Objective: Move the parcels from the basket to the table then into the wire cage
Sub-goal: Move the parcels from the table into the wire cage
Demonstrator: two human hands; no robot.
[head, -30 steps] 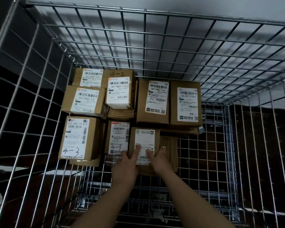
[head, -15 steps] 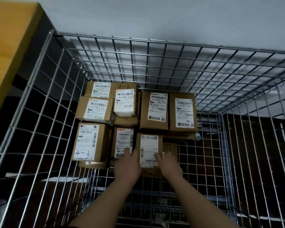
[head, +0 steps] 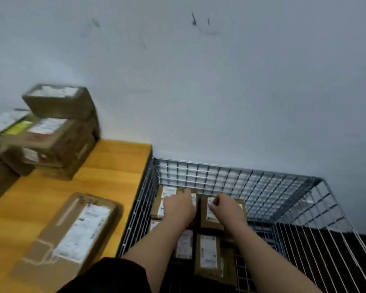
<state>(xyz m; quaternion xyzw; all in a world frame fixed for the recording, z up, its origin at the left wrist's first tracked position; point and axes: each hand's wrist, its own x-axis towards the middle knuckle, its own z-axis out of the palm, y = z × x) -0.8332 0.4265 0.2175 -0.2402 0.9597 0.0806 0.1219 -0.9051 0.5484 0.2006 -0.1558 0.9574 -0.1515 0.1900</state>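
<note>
Several brown cardboard parcels with white labels lie packed in the left part of the wire cage (head: 241, 168); one labelled parcel (head: 207, 253) lies nearest me. My left hand (head: 179, 208) and my right hand (head: 227, 209) hover side by side above these parcels and hold nothing. The left hand's fingers point forward and down; the right hand's fingers are loosely curled. Whether either hand touches a parcel below cannot be told. The picture is blurred by motion.
A yellow wooden table (head: 114, 161) stands against the cage's left side. On it lie a long flat parcel (head: 76, 231) near me and a stack of parcels (head: 57, 132) at the far left by the grey wall (head: 220, 92). The cage's right part holds no parcels.
My head has lifted and turned left, bringing the table and wall into view. Both hands have let go of the small labelled parcel and drawn back above the cage.
</note>
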